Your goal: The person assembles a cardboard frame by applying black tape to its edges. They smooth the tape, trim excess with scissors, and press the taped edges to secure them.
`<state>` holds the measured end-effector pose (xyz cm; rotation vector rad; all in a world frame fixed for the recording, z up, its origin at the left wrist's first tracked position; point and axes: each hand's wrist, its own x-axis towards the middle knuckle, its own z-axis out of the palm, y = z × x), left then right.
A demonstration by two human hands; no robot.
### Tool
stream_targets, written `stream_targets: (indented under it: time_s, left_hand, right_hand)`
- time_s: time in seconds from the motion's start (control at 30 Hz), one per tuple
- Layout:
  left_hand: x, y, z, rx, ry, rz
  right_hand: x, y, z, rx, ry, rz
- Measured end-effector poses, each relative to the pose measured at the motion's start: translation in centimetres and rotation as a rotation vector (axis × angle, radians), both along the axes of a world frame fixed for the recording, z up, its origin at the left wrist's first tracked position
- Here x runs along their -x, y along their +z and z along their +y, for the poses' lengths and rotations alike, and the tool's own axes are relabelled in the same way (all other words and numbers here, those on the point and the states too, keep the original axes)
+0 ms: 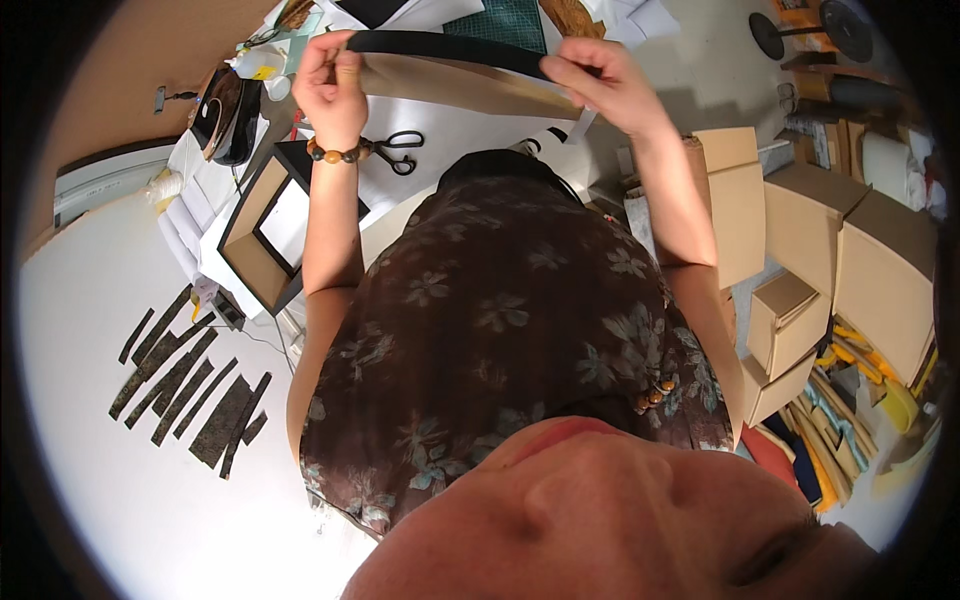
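A long black strip (450, 45) is stretched between my two hands near the far edge of the worktable. My left hand (332, 92) pinches its left end between thumb and fingers. At the other end, my right hand (605, 85) pinches the strip the same way. A tan panel (450, 86) shows just below the strip; I cannot tell whether the two are joined. Black-handled scissors (400, 150) lie on the table, right of my left wrist. Beside my left forearm is a black-edged frame (258, 228) with a tan inner side.
Several dark strips (190, 385) lie on the white surface at left. A green cutting mat (500, 22) and papers are at the far edge. A glue bottle (258, 66) stands far left. Cardboard boxes (805, 225) and rolled materials (835, 435) crowd the right side.
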<state>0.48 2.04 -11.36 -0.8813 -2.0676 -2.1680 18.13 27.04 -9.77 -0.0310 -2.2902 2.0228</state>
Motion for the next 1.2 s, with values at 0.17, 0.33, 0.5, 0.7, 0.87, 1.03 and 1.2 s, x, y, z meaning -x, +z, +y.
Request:
stream_targets:
  time_s: [0.17,0.33,0.5,0.7,0.87,1.03,1.2]
  left_hand:
    - [4.6,-1.3,-2.2,-0.376,0.109,-0.062]
    - [8.5,1.7,-6.1,-0.462,0.129,-0.031]
    - [11.6,7.8,-9.6,-0.308,0.212,0.141]
    - [13.4,15.2,-11.6,-0.109,0.159,0.301]
    - [12.7,19.1,-10.6,0.113,0.083,0.363]
    - [11.6,19.6,-8.7,0.16,-0.009,0.401]
    - [12.3,17.9,-9.3,0.155,0.001,0.303]
  right_hand:
    - [-3.8,2.0,5.7,0.011,-0.046,-0.128]
    - [-8.7,-0.3,13.9,0.06,-0.179,-0.182]
    - [-13.4,-6.5,19.0,0.184,-0.299,-0.237]
    - [-13.0,-14.0,21.4,-0.385,-0.247,-0.662]
    - [2.1,-5.7,7.0,-0.686,-0.204,0.029]
    - [11.4,3.3,-7.9,-0.374,-0.042,0.697]
    - [12.2,5.2,-10.1,-0.373,-0.122,0.616]
